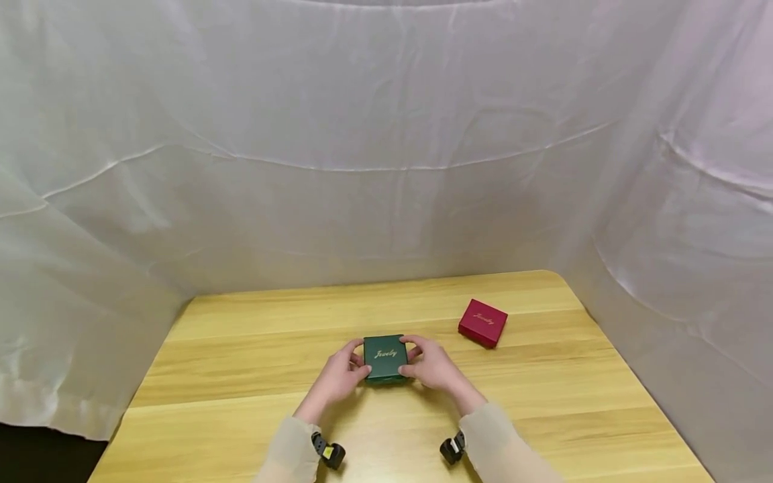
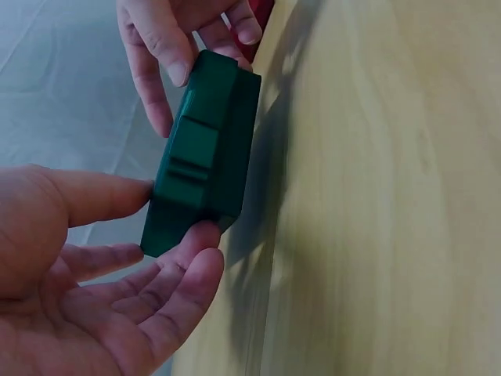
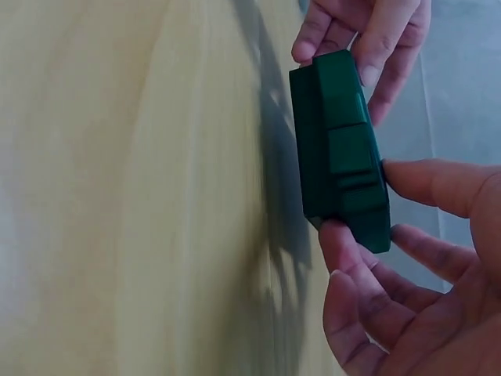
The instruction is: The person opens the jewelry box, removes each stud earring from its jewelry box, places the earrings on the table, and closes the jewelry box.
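A square dark green jewelry box (image 1: 385, 360) with gold "Jewelry" lettering on its lid is between my two hands, lid up and closed. My left hand (image 1: 338, 377) grips its left side, thumb at the near corner and fingers at the far one. On the opposite side my right hand (image 1: 433, 365) pinches it in the same way. Both wrist views show the box (image 2: 205, 149) from its front, with a stepped edge along the lid and its shadow on the table. Beyond it, to the right, lies a closed dark red jewelry box (image 1: 483, 323).
Everything is on a light wood-grain table (image 1: 253, 349). Pale cloth curtains (image 1: 386, 201) hang behind it and at both sides. A small black camera (image 1: 333, 455) is strapped to my left wrist, another camera (image 1: 451, 450) to my right.
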A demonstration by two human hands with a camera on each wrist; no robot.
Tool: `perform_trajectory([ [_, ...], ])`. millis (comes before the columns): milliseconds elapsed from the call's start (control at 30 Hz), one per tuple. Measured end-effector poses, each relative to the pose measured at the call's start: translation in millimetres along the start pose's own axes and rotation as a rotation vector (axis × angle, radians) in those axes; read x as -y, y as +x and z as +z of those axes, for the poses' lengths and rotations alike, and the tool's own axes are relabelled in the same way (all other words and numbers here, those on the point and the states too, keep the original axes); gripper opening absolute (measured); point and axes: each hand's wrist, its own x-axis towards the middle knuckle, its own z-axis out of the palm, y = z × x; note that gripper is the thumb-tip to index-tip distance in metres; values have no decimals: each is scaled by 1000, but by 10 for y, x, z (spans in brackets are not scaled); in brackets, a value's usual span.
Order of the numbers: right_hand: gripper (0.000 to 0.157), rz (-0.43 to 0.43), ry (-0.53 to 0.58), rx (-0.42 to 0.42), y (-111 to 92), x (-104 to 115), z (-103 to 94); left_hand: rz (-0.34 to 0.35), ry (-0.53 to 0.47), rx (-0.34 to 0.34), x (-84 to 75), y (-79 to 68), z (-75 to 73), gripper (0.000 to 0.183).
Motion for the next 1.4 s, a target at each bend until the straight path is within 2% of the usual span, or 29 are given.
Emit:
perform_trajectory([
  [267, 63, -1, 0, 2, -159, -10, 103, 41, 26, 36, -14, -191, -28, 62],
  [567, 62, -8, 8, -3, -300, -47, 212, 46, 13, 67, 1, -332, 15, 64],
  [1033, 61, -41, -4, 8, -421, -29, 237, 26, -7, 80, -12, -452, 49, 66],
  [1400, 60, -59, 9, 13, -451, -42, 245, 32, -9, 76, -3, -478, 59, 64],
])
